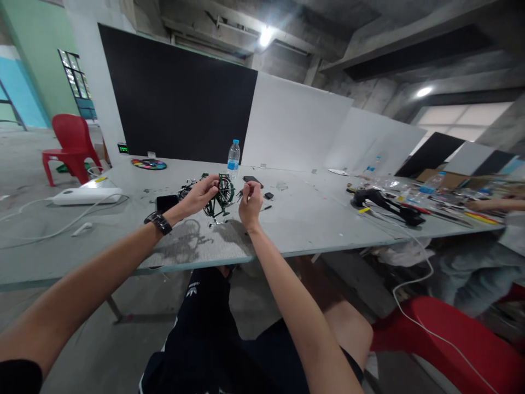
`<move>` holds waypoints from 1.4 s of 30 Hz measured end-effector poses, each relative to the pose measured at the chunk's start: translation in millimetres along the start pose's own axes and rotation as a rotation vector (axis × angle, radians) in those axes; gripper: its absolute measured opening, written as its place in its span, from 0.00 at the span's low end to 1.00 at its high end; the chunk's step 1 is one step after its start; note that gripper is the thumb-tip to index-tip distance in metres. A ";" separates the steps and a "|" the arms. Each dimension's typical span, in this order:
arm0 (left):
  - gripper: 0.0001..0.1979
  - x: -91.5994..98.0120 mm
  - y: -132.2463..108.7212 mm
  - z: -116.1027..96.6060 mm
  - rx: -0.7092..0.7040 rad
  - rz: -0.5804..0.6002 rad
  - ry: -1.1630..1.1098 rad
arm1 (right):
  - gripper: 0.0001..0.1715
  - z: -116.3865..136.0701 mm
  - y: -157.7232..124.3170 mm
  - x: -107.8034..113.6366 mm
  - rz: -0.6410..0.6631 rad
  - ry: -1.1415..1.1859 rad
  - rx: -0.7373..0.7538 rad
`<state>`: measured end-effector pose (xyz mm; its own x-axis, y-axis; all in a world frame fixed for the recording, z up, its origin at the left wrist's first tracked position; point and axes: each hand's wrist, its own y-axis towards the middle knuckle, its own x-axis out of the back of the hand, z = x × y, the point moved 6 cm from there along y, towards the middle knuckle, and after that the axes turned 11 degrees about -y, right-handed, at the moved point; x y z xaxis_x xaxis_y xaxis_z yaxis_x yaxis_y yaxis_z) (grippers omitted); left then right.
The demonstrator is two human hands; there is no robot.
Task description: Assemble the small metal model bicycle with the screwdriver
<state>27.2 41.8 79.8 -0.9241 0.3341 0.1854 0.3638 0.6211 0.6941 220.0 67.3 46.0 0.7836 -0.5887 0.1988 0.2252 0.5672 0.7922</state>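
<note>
A small green model bicycle (226,189) with black wheels is held up off the table, upside down or tilted; I cannot tell which. My left hand (199,197), a dark watch on its wrist, grips the bicycle from the left. Just to the right of the wheel is my right hand (250,207), its fingers closed in a pinch. Something thin and dark seems to show at those fingertips, too small to name. Beyond the hands stands a water bottle (233,158) with a blue cap. A black phone-like slab (166,203) lies beside my left wrist.
On the grey table (303,219) are a dark flat object (252,180), a small black piece (268,196) and a white power strip (88,196) with cables. A colourful disc (149,164) lies at the back. Rightward are a black headset-like object (388,207) and another person's arm (496,204).
</note>
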 end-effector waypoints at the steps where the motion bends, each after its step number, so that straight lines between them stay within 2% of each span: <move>1: 0.37 -2.2 -0.3 -3.4 -0.005 0.008 -0.055 | 0.19 0.4 -0.1 -0.2 0.001 -0.002 0.006; 4: 0.35 -7.8 -2.4 -11.1 0.026 0.038 -0.225 | 0.20 1.9 -0.1 1.9 -0.026 -0.019 0.028; 7: 0.35 -13.9 -6.4 -12.7 0.115 0.101 -0.366 | 0.19 2.5 -0.7 2.1 -0.019 -0.035 0.025; 12: 0.35 -19.6 -10.0 -14.4 0.173 0.162 -0.498 | 0.16 2.7 -1.8 0.7 0.004 -0.016 0.013; 20: 0.34 -19.8 -11.2 -10.8 0.204 0.161 -0.566 | 0.15 1.7 -1.1 -0.5 0.024 0.006 0.000; 27: 0.32 -19.2 -14.1 -1.8 0.232 0.176 -0.583 | 0.20 7.8 -2.0 3.3 -0.011 -0.014 0.057; 34: 0.28 -20.7 -14.4 -4.3 0.246 0.177 -0.593 | 0.20 8.9 -2.2 3.3 0.003 -0.015 0.053; 38: 0.29 -21.1 -13.8 -6.9 0.249 0.166 -0.572 | 0.21 7.1 -2.0 0.8 0.062 0.002 0.007; 42: 0.30 -22.2 -14.3 -10.5 0.223 0.172 -0.553 | 0.22 9.6 -2.1 1.9 0.048 0.000 0.031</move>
<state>41.3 18.1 73.1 -0.6741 0.7238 -0.1475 0.5732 0.6385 0.5136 215.5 59.5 50.2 0.7928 -0.5616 0.2367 0.1696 0.5764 0.7994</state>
